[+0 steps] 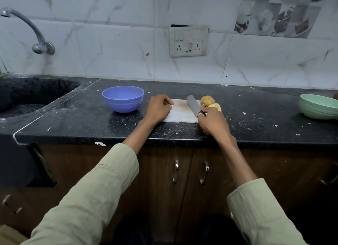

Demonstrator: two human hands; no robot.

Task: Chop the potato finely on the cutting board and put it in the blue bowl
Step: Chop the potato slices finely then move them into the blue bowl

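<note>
Two potato pieces sit at the far right end of the white cutting board point(181, 113), just past the right hand point(213, 121). One is a brown potato point(207, 100) with its skin on. The other is a pale yellow potato piece point(216, 106), touching the brown one on its near side and partly hidden by the right hand. The right hand is curled around the handle of a knife point(193, 105). The grey blade points away from the person and lies over the board, just left of the potato. The left hand point(159, 108) rests on the left end of the board with its fingers curled in; whether it is pinching the board's edge cannot be told. A blue bowl point(123, 98) stands on the black counter point(256, 116) just left of the left hand. A green bowl point(319, 105) stands far to the right of the right hand. A sink point(27, 98) and a tap point(33, 32) are far to the left.
</note>
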